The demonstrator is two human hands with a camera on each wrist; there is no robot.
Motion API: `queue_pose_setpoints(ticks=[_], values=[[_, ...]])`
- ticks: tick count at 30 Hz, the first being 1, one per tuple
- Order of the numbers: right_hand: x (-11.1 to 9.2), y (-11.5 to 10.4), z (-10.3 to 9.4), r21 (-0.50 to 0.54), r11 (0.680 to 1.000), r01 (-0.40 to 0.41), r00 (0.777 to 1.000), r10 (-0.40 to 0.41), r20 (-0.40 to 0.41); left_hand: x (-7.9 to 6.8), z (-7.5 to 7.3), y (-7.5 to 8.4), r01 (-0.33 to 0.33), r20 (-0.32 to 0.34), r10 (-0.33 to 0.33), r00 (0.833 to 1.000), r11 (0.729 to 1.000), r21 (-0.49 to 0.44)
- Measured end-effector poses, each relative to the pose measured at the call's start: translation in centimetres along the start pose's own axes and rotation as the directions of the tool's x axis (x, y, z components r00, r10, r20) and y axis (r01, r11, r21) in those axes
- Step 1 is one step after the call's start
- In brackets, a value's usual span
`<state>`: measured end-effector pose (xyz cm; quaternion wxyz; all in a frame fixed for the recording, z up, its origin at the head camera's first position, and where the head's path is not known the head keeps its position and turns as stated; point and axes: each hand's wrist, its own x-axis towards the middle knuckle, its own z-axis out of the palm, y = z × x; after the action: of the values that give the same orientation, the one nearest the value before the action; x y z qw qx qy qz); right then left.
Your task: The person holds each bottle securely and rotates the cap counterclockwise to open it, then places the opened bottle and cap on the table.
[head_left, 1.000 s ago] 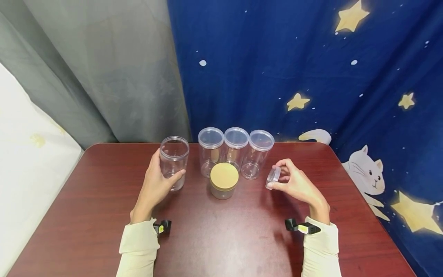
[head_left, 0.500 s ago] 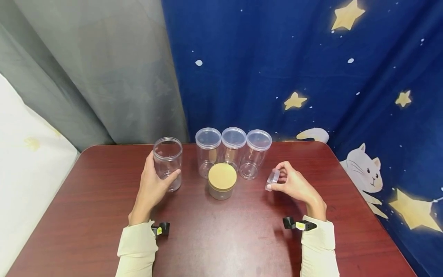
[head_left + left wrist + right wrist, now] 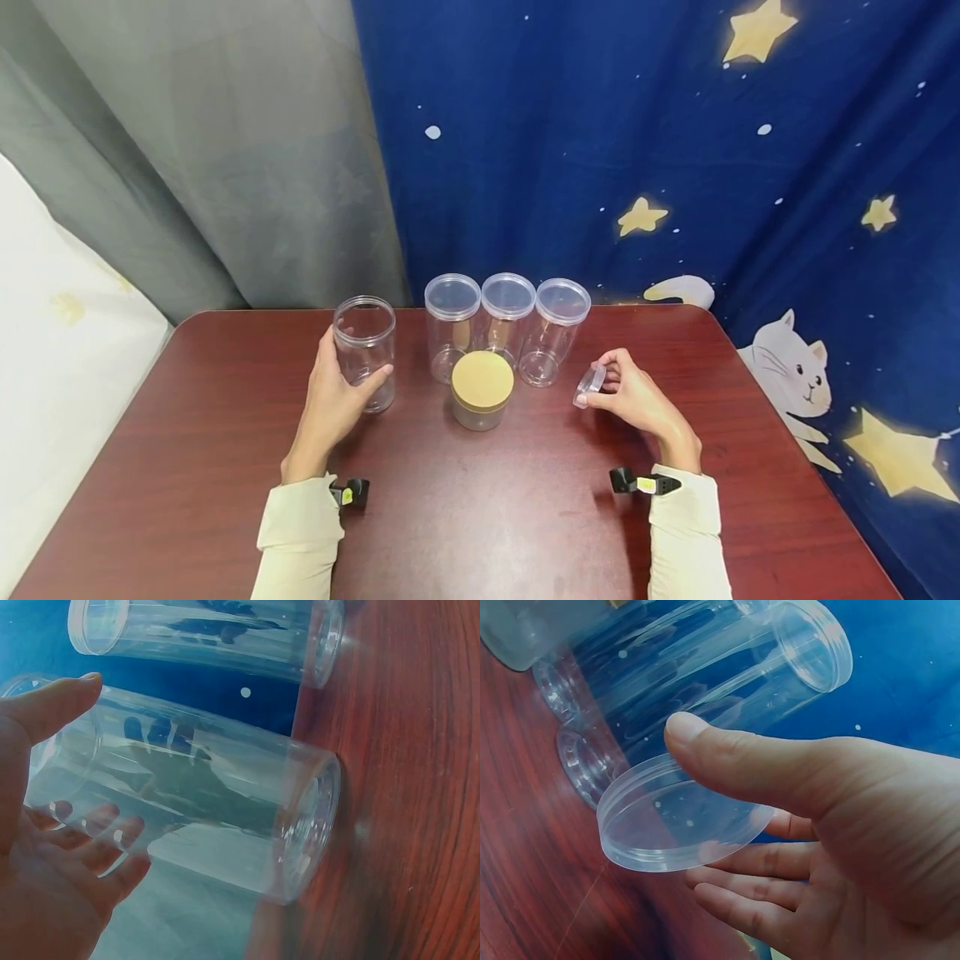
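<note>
A clear, lidless plastic jar point(image 3: 365, 354) stands upright at the left, its rim open at the top. My left hand point(image 3: 330, 400) holds it from the left side, thumb in front; in the left wrist view the fingers point(image 3: 97, 832) curve along its wall. Above the table at the right, my right hand point(image 3: 637, 396) pinches a clear round lid point(image 3: 590, 386) on edge between thumb and fingers. The right wrist view shows the thumb point(image 3: 727, 754) on the rim of the lid point(image 3: 682, 825), with several fingers on the far side.
Several clear jars with lids stand in a row at the back middle, including one nearest the right hand point(image 3: 551, 333). In front of them sits a short jar with a gold lid point(image 3: 482, 382). A curtain point(image 3: 525, 150) hangs behind the red-brown table point(image 3: 480, 517).
The left hand has shifted the lidless jar slightly left, away from the row, then stopped. The right hand still holds the lid, which has tilted a little. The head view has shifted slightly.
</note>
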<state>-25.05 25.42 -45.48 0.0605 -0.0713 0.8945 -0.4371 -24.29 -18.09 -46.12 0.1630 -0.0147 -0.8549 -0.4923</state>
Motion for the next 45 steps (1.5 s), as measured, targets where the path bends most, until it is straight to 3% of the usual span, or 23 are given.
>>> queue_pose_setpoints(ticks=[12, 29, 37, 45], values=[[0.4, 0.5, 0.3, 0.005, 1.0, 0.015, 1.0, -0.015, -0.003, 0.1, 0.0, 0.0, 0.01, -0.013, -0.01, 1.0, 0.999, -0.031], [0.5, 0.9, 0.3, 0.012, 0.999, -0.03, 1.0, 0.03, 0.007, 0.2, -0.3, -0.6, 0.015, 0.003, -0.014, 1.0, 0.996, -0.088], [0.3, 1.2, -0.3, -0.025, 1.0, -0.005, 1.0, 0.006, 0.029, 0.2, -0.5, -0.6, 0.009, 0.011, -0.008, 1.0, 0.997, -0.08], [-0.1, 1.1, -0.7, -0.08, 0.997, -0.011, 0.999, 0.013, 0.031, 0.2, -0.8, 0.2, -0.023, -0.022, 0.021, 1.0, 0.995, -0.095]])
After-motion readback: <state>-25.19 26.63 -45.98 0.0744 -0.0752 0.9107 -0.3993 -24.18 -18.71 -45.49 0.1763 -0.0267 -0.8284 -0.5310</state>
